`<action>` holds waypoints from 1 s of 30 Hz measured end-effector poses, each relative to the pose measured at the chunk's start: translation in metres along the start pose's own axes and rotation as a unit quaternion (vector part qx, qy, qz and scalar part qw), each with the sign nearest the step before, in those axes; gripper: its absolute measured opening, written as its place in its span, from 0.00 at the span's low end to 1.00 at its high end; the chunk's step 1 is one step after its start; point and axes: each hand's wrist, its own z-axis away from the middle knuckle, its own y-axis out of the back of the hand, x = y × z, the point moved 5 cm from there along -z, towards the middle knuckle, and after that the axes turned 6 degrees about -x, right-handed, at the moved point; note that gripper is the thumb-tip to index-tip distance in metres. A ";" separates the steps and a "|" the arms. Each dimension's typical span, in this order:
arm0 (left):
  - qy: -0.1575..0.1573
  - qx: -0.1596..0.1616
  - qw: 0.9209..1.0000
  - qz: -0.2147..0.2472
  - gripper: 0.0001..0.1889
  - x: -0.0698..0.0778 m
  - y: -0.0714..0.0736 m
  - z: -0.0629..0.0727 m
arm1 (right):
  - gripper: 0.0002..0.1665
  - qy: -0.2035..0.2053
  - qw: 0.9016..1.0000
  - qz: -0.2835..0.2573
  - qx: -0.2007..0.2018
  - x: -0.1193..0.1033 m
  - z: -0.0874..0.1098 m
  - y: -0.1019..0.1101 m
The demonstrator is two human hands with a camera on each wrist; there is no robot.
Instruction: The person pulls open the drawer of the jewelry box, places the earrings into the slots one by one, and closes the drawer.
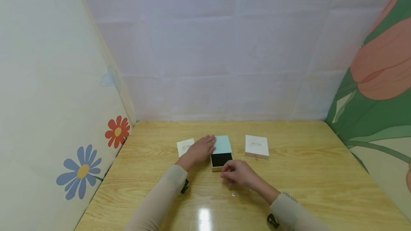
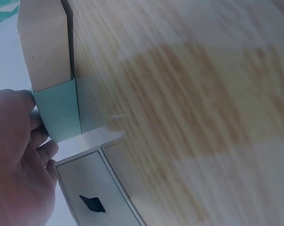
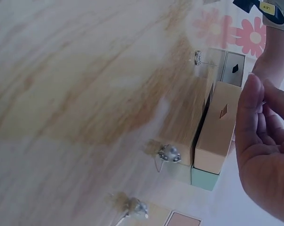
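In the head view a small box (image 1: 217, 169) with a black inside stands with its mint lid (image 1: 222, 144) lying back behind it. My left hand (image 1: 201, 149) reaches over the lid's left edge, fingers extended, fingertips touching it. Just in front of the box my right hand (image 1: 236, 171) pinches a tiny shiny piece (image 3: 263, 102) between thumb and forefinger, mostly hidden by the fingertips. Small silver rings with clear stones stand on the table; one ring (image 3: 169, 153) is near the mint end of the box, another ring (image 3: 137, 208) lower in the right wrist view.
A white box (image 1: 256, 146) with print on top stands right of the open box. Another white box (image 1: 183, 146) lies to the left, partly behind my left hand. A third ring (image 3: 197, 58) sits near it in the right wrist view. The glossy wooden table (image 1: 298, 170) reflects things.
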 end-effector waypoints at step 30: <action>0.001 0.006 1.000 0.001 0.30 -0.001 -0.001 0.000 | 0.09 0.007 0.998 0.029 0.049 -0.010 -0.013 0.009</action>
